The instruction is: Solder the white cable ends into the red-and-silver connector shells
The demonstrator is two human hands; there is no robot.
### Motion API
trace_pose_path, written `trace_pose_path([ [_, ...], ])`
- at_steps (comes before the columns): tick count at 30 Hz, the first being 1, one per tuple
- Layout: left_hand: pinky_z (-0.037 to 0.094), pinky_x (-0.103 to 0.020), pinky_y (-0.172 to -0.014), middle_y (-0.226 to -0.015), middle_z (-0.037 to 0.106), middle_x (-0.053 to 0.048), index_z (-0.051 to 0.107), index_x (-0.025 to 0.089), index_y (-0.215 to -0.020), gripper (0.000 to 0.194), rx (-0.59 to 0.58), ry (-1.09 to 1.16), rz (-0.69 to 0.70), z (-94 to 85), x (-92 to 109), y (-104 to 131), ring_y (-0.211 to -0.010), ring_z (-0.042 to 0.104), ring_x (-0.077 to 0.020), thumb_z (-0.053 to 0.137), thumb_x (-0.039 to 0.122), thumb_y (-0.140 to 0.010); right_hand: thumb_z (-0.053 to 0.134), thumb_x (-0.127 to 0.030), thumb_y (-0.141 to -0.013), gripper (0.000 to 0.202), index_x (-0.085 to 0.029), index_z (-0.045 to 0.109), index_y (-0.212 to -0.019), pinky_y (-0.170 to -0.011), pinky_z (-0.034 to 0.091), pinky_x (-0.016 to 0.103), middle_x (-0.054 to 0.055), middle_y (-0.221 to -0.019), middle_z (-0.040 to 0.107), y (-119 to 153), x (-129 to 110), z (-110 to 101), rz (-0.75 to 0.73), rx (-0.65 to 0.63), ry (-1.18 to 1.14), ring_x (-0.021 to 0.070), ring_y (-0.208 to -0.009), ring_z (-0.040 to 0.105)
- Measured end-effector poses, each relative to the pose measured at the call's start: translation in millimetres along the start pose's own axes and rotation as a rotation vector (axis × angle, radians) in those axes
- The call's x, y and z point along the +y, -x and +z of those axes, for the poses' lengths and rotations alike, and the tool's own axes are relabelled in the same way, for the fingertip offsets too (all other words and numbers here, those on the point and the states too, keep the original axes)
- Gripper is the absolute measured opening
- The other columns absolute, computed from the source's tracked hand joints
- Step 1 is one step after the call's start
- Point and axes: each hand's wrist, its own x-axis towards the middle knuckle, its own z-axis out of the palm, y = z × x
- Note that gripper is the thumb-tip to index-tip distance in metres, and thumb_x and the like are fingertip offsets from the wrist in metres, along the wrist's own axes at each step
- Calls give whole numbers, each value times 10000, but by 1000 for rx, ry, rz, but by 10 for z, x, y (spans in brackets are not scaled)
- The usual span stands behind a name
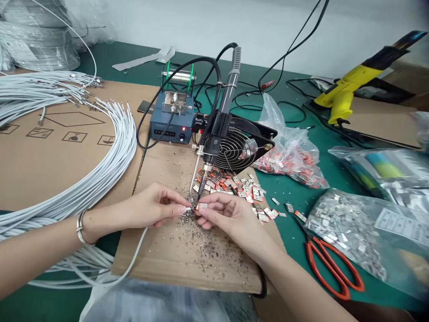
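In the head view, a green tabletop (284,201) runs under cardboard (161,250) sprinkled with dark debris, against a pale wall. Around the center stand a soldering iron (217,129) and a black fan (231,147); at upper right, a yellow heat gun (348,85). Right of center, a clear bag (295,156) holds orange-and-silver connectors. At center, the left hand (164,208) pinches a white cable's end (188,209), nearly meeting the right hand (226,212), which pinches a small connector (202,205) beneath the iron's tip.
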Motion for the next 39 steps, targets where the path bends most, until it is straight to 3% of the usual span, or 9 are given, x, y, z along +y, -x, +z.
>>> trace_pose_path([
  [8, 255, -140, -317, -497, 444, 68, 679, 127, -897, 209, 20, 34, 13, -1, -24, -21, -342, 338, -32, 560, 252, -779, 734, -237, -698, 159, -186, 692, -843, -524, 547, 186, 22, -671, 702, 13, 9, -21, -53, -36, -69, 108, -554, 648],
  [22, 253, -141, -336, -466, 396, 77, 670, 118, -931, 248, -23, 13, 30, -21, -18, -13, -360, 341, -37, 549, 299, -813, 771, -266, -648, 167, -180, 702, -773, -510, 545, 200, 25, -623, 685, 27, -13, -11, -45, 7, -31, 120, -541, 635],
  [39, 238, -149, -319, -453, 376, 82, 659, 90, -1016, 293, -74, 53, -26, -49, 38, -18, -345, 304, -36, 568, 261, -797, 747, -214, -681, 123, -189, 697, -791, -505, 513, 148, 9, -622, 685, 23, 12, -12, -58, -5, -33, 90, -533, 624],
])
